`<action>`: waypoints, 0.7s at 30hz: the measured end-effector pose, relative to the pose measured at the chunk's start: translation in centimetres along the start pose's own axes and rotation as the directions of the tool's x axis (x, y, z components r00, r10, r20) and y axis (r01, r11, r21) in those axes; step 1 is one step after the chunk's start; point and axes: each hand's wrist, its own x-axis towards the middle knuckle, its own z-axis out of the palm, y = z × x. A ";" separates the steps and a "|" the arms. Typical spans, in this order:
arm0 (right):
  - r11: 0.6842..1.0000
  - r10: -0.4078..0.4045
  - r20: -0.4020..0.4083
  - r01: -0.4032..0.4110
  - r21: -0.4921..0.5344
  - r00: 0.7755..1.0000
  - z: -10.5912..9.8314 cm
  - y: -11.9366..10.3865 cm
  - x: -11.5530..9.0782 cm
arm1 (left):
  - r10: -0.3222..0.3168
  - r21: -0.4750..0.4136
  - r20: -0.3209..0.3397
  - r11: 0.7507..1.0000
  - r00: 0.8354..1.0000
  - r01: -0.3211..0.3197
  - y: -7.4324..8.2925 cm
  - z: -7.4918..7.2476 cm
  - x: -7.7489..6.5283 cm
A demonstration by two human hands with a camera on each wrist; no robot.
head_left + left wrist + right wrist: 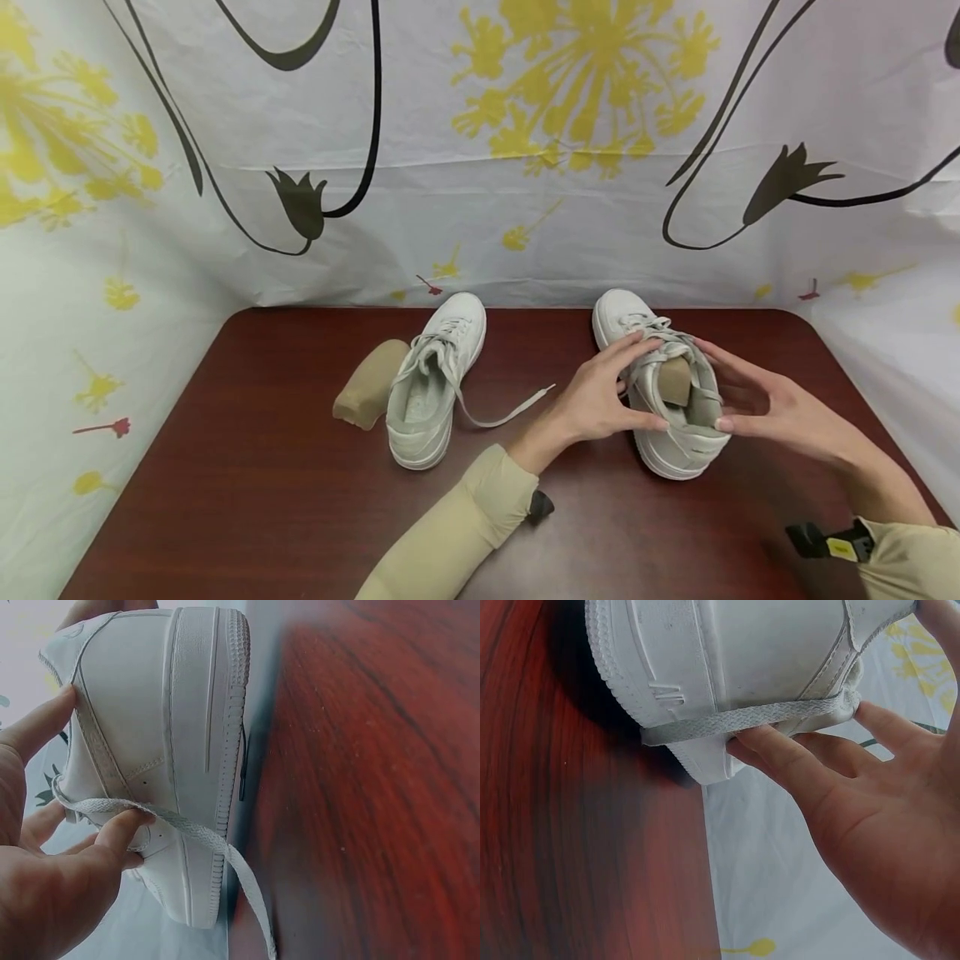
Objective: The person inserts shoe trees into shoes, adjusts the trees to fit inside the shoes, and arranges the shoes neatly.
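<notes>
A white sneaker (pixel 678 457) stands on the right side of the table, toe toward the back, with both hands on it. My left hand (pixel 588 402) grips its left side, thumb at the collar near the heel and fingers by the laces. On the opposite side my right hand (pixel 787 408) holds it the same way, thumb on the heel collar. A tan block-like shoe insert (pixel 673 382) shows inside the opening; its front part is hidden in the shoe. Loose laces hang down both sides, one lace (pixel 238 862) in the left wrist view, another lace (pixel 727 724) in the right wrist view.
Another white sneaker (pixel 422 443) stands at the middle left, its lace (pixel 495 422) trailing right over the dark red table (pixel 247 483). Against its left side lies a second tan shoe insert (pixel 372 385). A patterned white curtain (pixel 480 233) closes off the back and sides.
</notes>
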 end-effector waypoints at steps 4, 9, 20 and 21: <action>1.000 0.016 -0.005 -0.016 -0.020 1.000 -0.4 0.3 -0.5 | 0.012 0.000 0.012 1.000 1.000 -0.012 0.1 0.3 0.4; 0.999 0.020 -0.006 -0.021 -0.030 1.000 -0.7 0.5 -1.0 | 0.029 0.016 0.011 0.999 1.000 -0.030 0.2 0.7 0.8; 1.000 0.021 0.006 -0.021 0.023 1.000 -1.2 0.9 -1.3 | 0.013 0.038 -0.019 0.999 1.000 -0.012 0.1 1.5 1.2; 1.000 0.018 0.007 -0.018 0.024 1.000 -1.3 1.0 -1.4 | 0.011 0.037 -0.021 0.999 1.000 -0.010 0.1 1.7 1.3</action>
